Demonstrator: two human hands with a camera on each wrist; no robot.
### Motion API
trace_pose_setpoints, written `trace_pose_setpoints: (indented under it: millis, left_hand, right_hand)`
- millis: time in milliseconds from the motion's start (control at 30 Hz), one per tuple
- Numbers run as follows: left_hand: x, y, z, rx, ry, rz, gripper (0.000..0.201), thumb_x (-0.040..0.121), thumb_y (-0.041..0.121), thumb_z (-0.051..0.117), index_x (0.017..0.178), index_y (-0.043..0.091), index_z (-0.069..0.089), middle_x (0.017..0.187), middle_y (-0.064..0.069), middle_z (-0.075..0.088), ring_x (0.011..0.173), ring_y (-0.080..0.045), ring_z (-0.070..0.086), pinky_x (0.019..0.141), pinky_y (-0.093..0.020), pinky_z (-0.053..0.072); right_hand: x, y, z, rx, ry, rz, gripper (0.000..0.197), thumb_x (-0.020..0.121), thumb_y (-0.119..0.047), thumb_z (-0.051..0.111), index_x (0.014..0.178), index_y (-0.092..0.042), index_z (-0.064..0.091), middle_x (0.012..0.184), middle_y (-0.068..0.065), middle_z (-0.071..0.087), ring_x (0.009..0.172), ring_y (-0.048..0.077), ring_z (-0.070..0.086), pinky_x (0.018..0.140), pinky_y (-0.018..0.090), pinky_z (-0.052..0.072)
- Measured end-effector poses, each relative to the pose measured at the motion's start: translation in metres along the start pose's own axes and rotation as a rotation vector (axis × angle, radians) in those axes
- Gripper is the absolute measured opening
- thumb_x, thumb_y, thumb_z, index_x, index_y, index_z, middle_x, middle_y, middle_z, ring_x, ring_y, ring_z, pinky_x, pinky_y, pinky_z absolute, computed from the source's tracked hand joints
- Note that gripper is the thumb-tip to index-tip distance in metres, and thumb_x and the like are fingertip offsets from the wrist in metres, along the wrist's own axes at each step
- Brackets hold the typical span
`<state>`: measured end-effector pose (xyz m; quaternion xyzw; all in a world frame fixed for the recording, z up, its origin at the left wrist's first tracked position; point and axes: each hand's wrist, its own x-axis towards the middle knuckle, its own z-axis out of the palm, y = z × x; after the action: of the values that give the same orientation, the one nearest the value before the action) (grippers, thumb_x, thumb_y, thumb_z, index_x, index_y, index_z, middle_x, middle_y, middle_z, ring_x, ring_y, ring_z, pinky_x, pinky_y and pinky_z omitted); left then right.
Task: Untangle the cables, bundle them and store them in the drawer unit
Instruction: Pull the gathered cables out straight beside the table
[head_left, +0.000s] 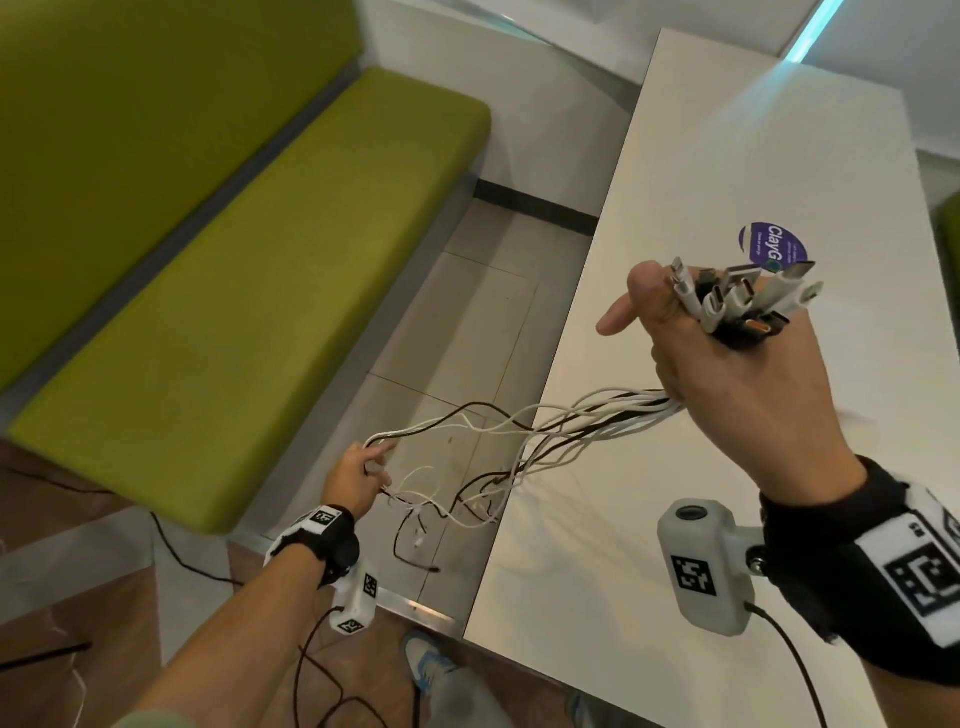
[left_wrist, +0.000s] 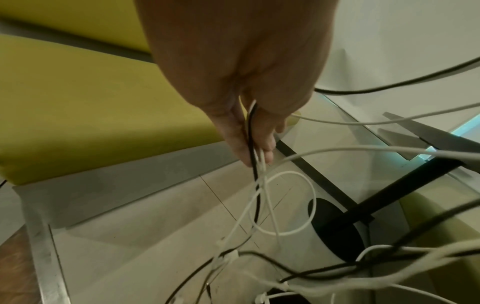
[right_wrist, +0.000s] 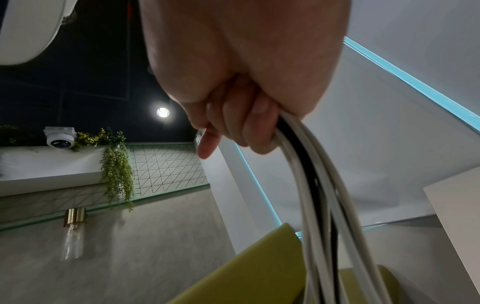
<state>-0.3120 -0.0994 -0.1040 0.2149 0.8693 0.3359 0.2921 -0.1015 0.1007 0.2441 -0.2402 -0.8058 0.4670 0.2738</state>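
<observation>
Several white and black cables (head_left: 566, 421) stretch between my two hands, above the white table's left edge. My right hand (head_left: 727, 364) grips them in a fist, and their plugs (head_left: 737, 299) fan out above the thumb side. In the right wrist view the fingers (right_wrist: 241, 125) curl round the cable bunch (right_wrist: 311, 185). My left hand (head_left: 358, 478) is lower, over the floor, and holds a few strands. In the left wrist view its fingers (left_wrist: 259, 142) lie along a black and a white cable (left_wrist: 255, 164). The loose ends (head_left: 436, 514) hang tangled below. The drawer unit is not in view.
A white table (head_left: 727, 156) with a purple sticker (head_left: 774, 247) runs along the right. A green bench (head_left: 234, 312) stands on the left, with tiled floor (head_left: 467, 312) between. A shoe (head_left: 431, 665) is at the bottom. The table's black foot (left_wrist: 335, 226) stands below the cables.
</observation>
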Motion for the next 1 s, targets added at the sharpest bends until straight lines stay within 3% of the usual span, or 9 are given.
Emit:
trace_pose_setpoints:
  millis: [100, 233, 333, 433, 533, 767, 833, 933, 1000]
  left_hand:
    - [-0.001, -0.007, -0.005, 0.002, 0.154, -0.018, 0.046, 0.079, -0.012, 0.062, 0.082, 0.032, 0.073, 0.087, 0.003, 0.062, 0.075, -0.022, 0.061, 0.070, -0.036, 0.055]
    - [-0.001, -0.006, -0.010, -0.001, 0.280, -0.030, 0.043, 0.077, -0.016, 0.056, 0.066, 0.025, 0.060, 0.083, -0.005, 0.067, 0.060, -0.013, 0.060, 0.046, -0.014, 0.045]
    - [-0.003, -0.008, -0.012, 0.002, 0.336, 0.017, 0.042, 0.078, -0.016, 0.059, 0.064, 0.023, 0.056, 0.081, -0.004, 0.065, 0.061, -0.012, 0.062, 0.046, -0.010, 0.041]
    - [-0.005, -0.009, -0.009, 0.188, 0.265, 0.033, 0.036, 0.084, -0.010, 0.059, 0.094, 0.021, 0.076, 0.084, -0.001, 0.064, 0.070, -0.019, 0.063, 0.062, -0.023, 0.049]
    - [-0.008, -0.011, -0.005, 0.508, 0.193, 0.067, 0.046, 0.086, -0.012, 0.049, 0.115, 0.015, 0.072, 0.096, -0.011, 0.066, 0.085, -0.033, 0.064, 0.073, -0.040, 0.049]
    - [-0.004, -0.012, -0.008, 0.602, -0.087, -0.261, 0.038, 0.100, 0.021, 0.036, 0.134, 0.010, 0.049, 0.128, -0.020, 0.052, 0.111, -0.041, 0.056, 0.093, -0.041, 0.043]
    - [-0.002, -0.003, -0.001, 0.598, -0.229, -0.245, 0.043, 0.101, 0.026, 0.034, 0.141, 0.011, 0.040, 0.123, -0.020, 0.060, 0.106, -0.036, 0.062, 0.088, -0.037, 0.047]
    - [-0.003, 0.011, 0.016, 0.473, -0.328, -0.266, 0.042, 0.099, 0.026, 0.034, 0.138, 0.010, 0.039, 0.117, -0.016, 0.065, 0.062, -0.023, 0.072, 0.059, -0.028, 0.050]
    - [-0.004, 0.013, 0.031, 0.339, -0.356, -0.309, 0.043, 0.099, 0.029, 0.037, 0.139, 0.014, 0.035, 0.121, -0.013, 0.064, 0.056, -0.019, 0.071, 0.060, -0.027, 0.052]
  right_hand:
    - [0.000, 0.001, 0.001, 0.003, -0.001, 0.006, 0.035, 0.090, -0.045, 0.051, 0.071, -0.022, 0.069, 0.044, -0.020, 0.050, 0.054, -0.010, 0.053, 0.063, 0.019, 0.028]
    - [0.001, 0.003, 0.004, 0.004, -0.004, -0.004, 0.035, 0.092, -0.044, 0.051, 0.071, -0.022, 0.069, 0.044, -0.016, 0.047, 0.052, -0.004, 0.053, 0.060, 0.013, 0.029]
    - [0.000, 0.003, 0.006, 0.002, -0.023, 0.002, 0.035, 0.091, -0.043, 0.050, 0.071, -0.021, 0.069, 0.044, -0.018, 0.049, 0.053, -0.007, 0.054, 0.055, 0.008, 0.031]
    - [-0.001, 0.002, 0.007, -0.003, -0.029, 0.001, 0.035, 0.091, -0.043, 0.050, 0.071, -0.021, 0.069, 0.044, -0.021, 0.050, 0.054, -0.011, 0.054, 0.056, 0.007, 0.032]
    - [-0.002, 0.003, 0.006, -0.007, -0.031, -0.008, 0.035, 0.091, -0.041, 0.050, 0.071, -0.020, 0.069, 0.044, -0.023, 0.050, 0.054, -0.011, 0.054, 0.055, 0.006, 0.033]
    - [-0.005, 0.002, 0.005, 0.009, -0.027, -0.005, 0.036, 0.091, -0.041, 0.051, 0.071, -0.018, 0.070, 0.044, -0.021, 0.049, 0.052, -0.008, 0.054, 0.054, 0.008, 0.032]
    - [-0.006, 0.000, 0.009, -0.022, -0.039, -0.025, 0.036, 0.092, -0.039, 0.050, 0.070, -0.017, 0.070, 0.044, -0.025, 0.050, 0.054, -0.010, 0.054, 0.055, 0.007, 0.034]
    - [-0.007, -0.003, 0.011, -0.046, -0.041, -0.049, 0.035, 0.092, -0.036, 0.051, 0.069, -0.018, 0.069, 0.044, -0.026, 0.049, 0.054, -0.008, 0.055, 0.055, 0.004, 0.035]
    - [-0.007, -0.003, 0.009, -0.044, -0.039, -0.048, 0.034, 0.092, -0.038, 0.052, 0.068, -0.020, 0.069, 0.044, -0.025, 0.049, 0.052, -0.005, 0.054, 0.053, 0.005, 0.034]
